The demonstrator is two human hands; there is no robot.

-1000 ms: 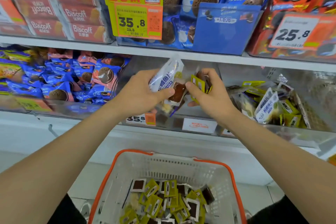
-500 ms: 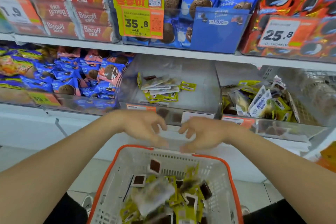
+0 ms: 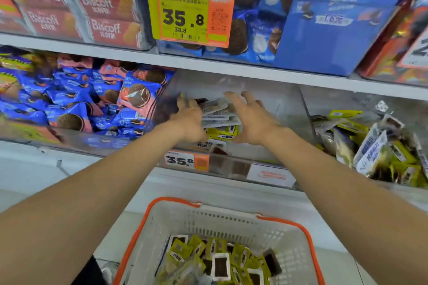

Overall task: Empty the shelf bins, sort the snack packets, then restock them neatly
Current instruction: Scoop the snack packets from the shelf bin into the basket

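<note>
Emptying step: left hand [image 3: 190, 120] and right hand [image 3: 253, 121], fingers released and spread, flanking packets [image 3: 218, 112] in bin [image 3: 281, 102]. Next, likely: closing on stack, lifting clear, dropping into basket [image 3: 176, 201].

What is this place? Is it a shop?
Most likely a supermarket snack aisle. A yellow price tag reads 35.8, clear shelf bins hold wrapped snack packets, and a shopping basket with an orange rim stands below.

Bright, even shop light, soft motion blur throughout, wide-angle bending at the edges, faint shadows.
</note>
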